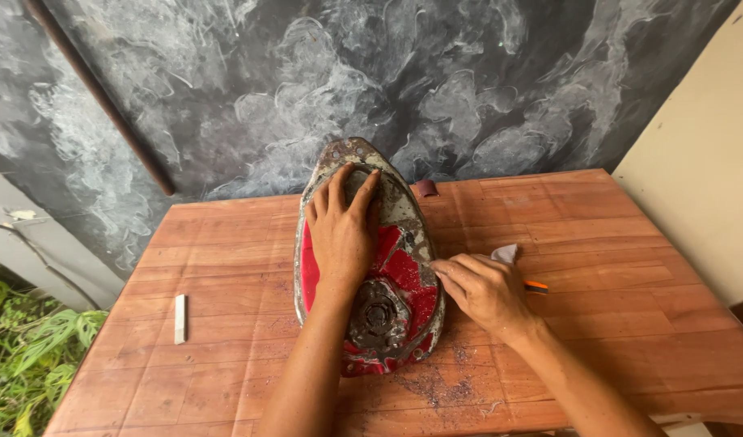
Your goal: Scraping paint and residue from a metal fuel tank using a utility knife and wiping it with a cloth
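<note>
The workpiece, an old red motorcycle fuel tank (387,267) with flaking paint and bare grey metal, lies at the centre of the wooden tabletop (598,267), filler cap fitting toward me at 6 o'clock and its narrow end pointing to 12 o'clock.

My left hand (341,231) lies flat on the upper part of the tank, fingers spread wide, pressing it down. My right hand (484,287) sits at the tank's 3 o'clock edge, fingers curled around a small grey piece, apparently sandpaper (505,252), with the fingertips touching the seam. An orange-tipped tool (535,286) shows just beyond the knuckles; I cannot tell whether the hand grips it.

In my judgement, the step goes best with the left palm kept firmly planted so the curved shell does not rock, and the abrasive worked along the seam in short strokes under even pressure.

Paint dust (436,388) lies at 5 o'clock. A white chalk stick (179,318) lies at 9 o'clock, well apart. A small dark red scrap (425,188) rests near the tank's far end, at 1 o'clock.
</note>
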